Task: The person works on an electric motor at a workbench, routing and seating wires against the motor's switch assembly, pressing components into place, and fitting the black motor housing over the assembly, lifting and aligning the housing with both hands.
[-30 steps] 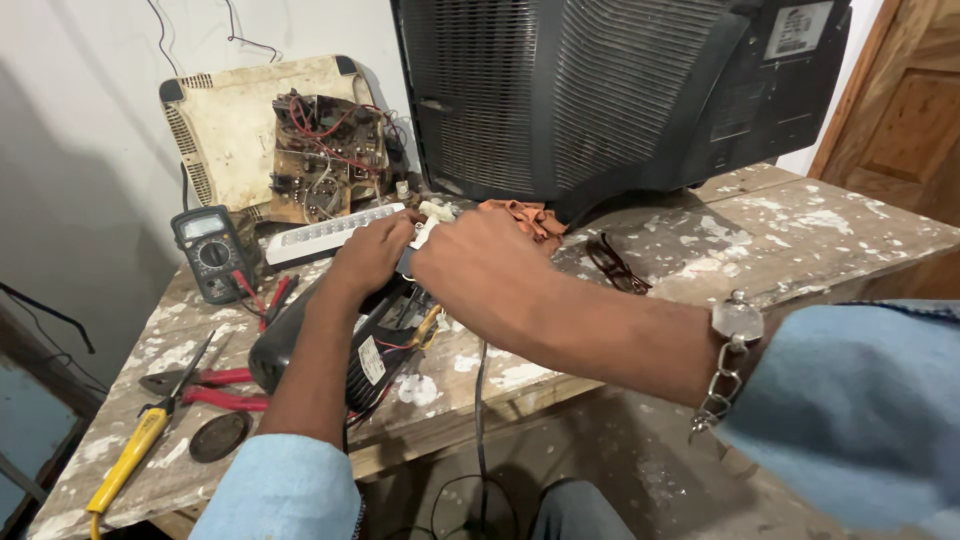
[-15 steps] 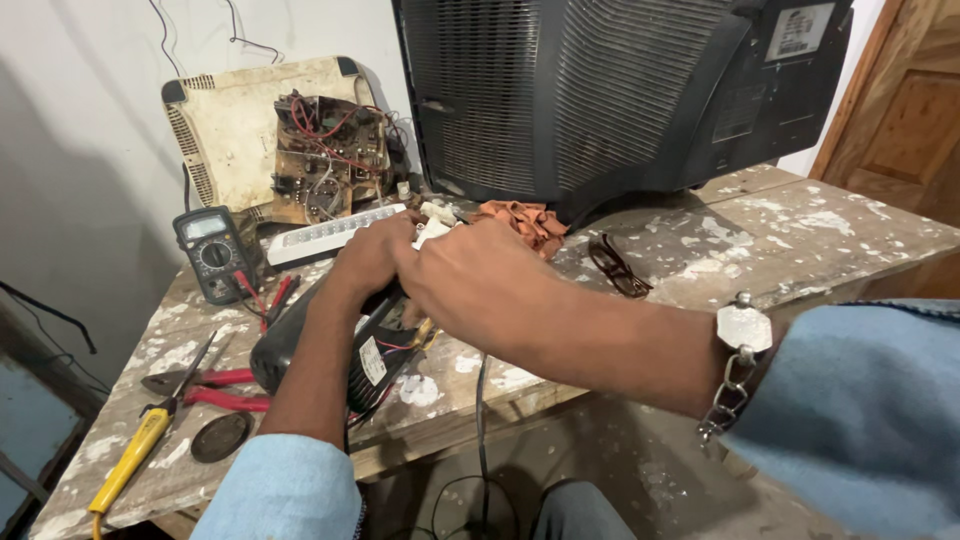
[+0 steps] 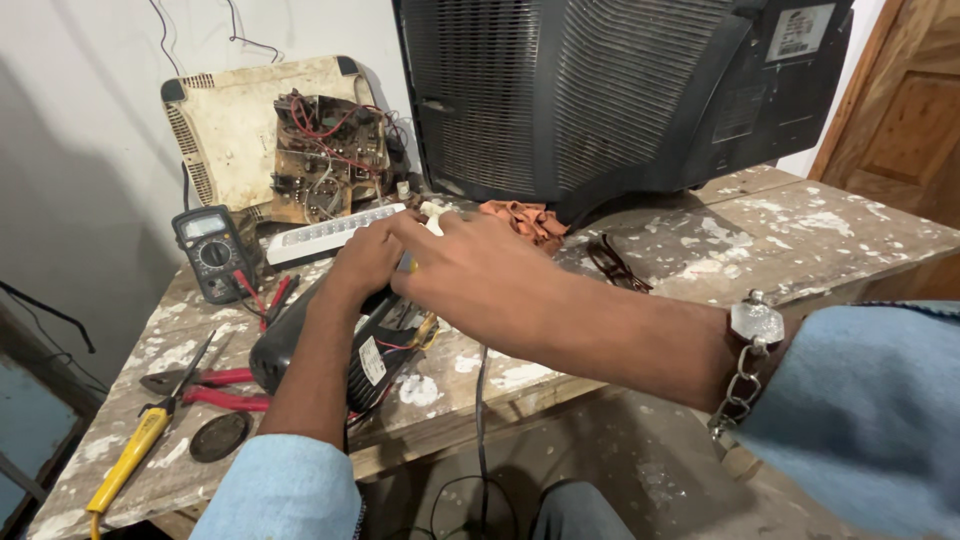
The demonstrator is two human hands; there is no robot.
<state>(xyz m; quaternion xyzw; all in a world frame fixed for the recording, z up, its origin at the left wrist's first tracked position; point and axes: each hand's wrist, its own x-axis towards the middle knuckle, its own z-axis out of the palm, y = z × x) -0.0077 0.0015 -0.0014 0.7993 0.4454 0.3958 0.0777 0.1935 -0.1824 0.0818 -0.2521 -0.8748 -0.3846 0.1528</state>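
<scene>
At frame centre, my left hand (image 3: 365, 262) and right hand (image 3: 480, 275) meet over the black motor (image 3: 340, 345). I cannot tell either hand's grip. A multimeter (image 3: 212, 252) sits at left.

The right hand (image 3: 480, 275) and left hand (image 3: 365, 260) cover the top of the black device (image 3: 365, 350), so what the fingers hold is not visible. The television (image 3: 600, 90) is cut by the upper edge. The yellow screwdriver (image 3: 125, 460) tip leaves the frame.
</scene>
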